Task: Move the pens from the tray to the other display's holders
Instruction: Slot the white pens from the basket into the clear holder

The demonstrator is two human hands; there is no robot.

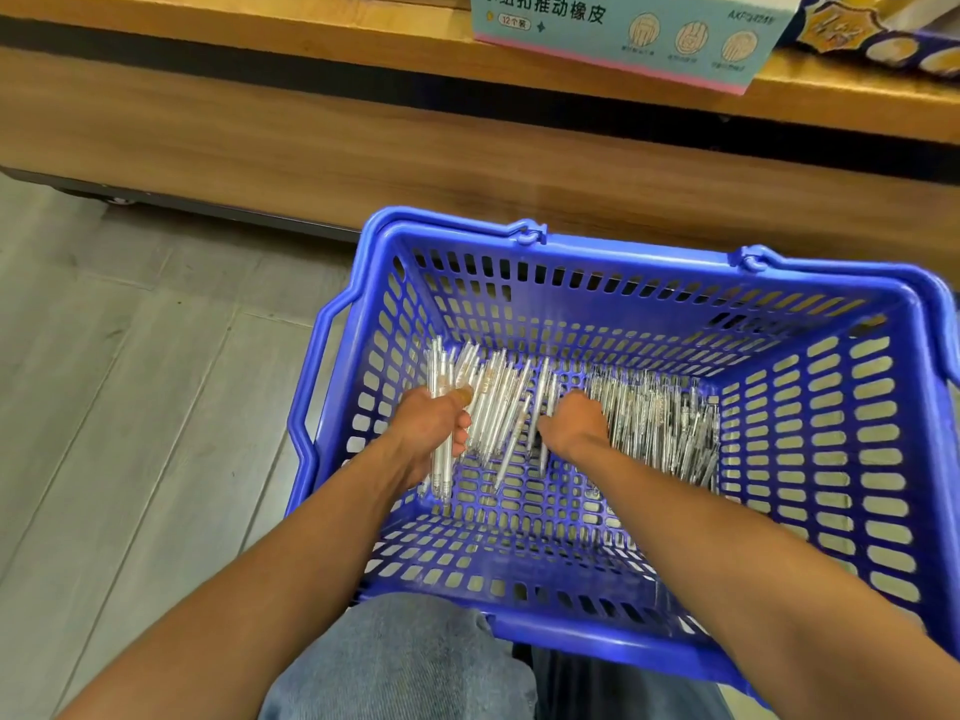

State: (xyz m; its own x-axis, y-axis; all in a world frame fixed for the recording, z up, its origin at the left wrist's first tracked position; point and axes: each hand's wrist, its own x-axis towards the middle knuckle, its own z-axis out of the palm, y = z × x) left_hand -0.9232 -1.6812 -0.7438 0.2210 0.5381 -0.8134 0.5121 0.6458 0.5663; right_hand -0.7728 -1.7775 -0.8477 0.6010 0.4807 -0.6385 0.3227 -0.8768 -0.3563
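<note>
My right hand [574, 420] is turned down into the pile, so its fingers are hidden and I cannot tell if that grip is open or closed. It lies on the loose pens [654, 418] in the middle of the blue basket [852, 459]. The pens are clear and thin, and they blur together, so I cannot count them or read the marks on them. The near wall of the basket is partly hidden by my arms and by my knee in blue jeans [405, 662].

Both my arms are bare and reach forward and down into the basket. My left hand [434, 426] is near the left wall of the basket. Its fingers are curled round a bunch of pens [441, 402], so this grip is closed on them. The bunch sticks out past my hand at the top and at the bottom.

Most of the pens lie on the far part of the basket floor, from left to right.

The basket sits on the grey floor [130, 381]. Behind it is a wooden shelf [260, 122]. On top of the shelf is a light blue box [623, 39] with drawings of hands, cut off at the top edge. Something purple and yellow is at the top right corner, and I cannot tell what it is.
</note>
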